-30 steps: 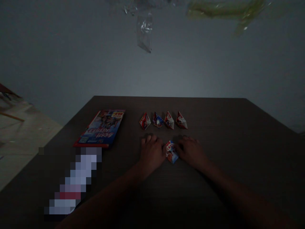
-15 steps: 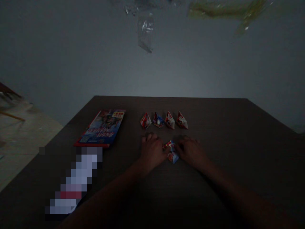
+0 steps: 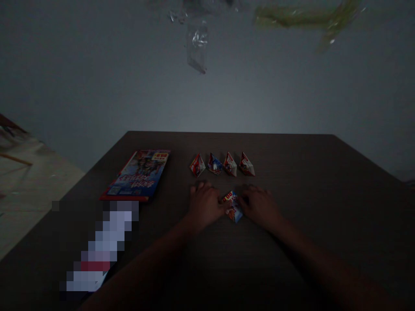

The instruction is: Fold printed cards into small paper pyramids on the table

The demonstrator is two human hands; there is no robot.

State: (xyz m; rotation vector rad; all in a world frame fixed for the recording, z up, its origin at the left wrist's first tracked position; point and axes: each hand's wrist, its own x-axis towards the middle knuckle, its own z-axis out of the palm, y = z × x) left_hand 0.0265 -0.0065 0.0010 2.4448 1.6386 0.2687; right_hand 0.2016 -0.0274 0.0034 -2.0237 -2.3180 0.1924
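Note:
A small piece of folded printed paper (image 3: 234,211), blue with red and yellow print, lies on the table between my hands. My left hand (image 3: 206,202) rests at its left side, the thumb pressed onto the paper and the other fingers curled beyond. On the right edge, my right hand (image 3: 259,204) bends its thumb and fingers in against the same paper. Just past my hands stands a row of folded paper shapes with pointed tops: a red one (image 3: 197,165), a blue one (image 3: 214,164) and two red-and-white ones, the last (image 3: 247,164) at the right.
A stack of glossy printed booklets (image 3: 139,175) lies on the dark table (image 3: 292,160) at the left. Nearer me is a pale, pixelated item (image 3: 103,246). The grey wall (image 3: 275,86) behind carries clear plastic (image 3: 196,45) and yellowish tape (image 3: 298,17).
The view has shifted very slightly. Both hands stay at the folded paper, with my left thumb a little further to the left on it.

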